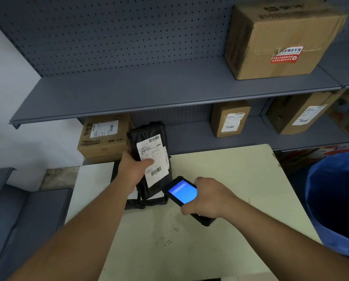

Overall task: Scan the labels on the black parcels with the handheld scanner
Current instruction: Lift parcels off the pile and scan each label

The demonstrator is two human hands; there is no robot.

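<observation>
Cream table [220, 230] before grey pegboard shelving [149, 92]

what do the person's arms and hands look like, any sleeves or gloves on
Both arms are bare along their whole visible length: no sleeves, no gloves. The left hand and the right hand show no rings, and neither wrist carries a watch, band or strap. No tape, markings or cables appear on either forearm. Any clothing higher up the arms lies outside the picture.

Black parcels [149, 199] lie on the cream table [220, 179].
</observation>
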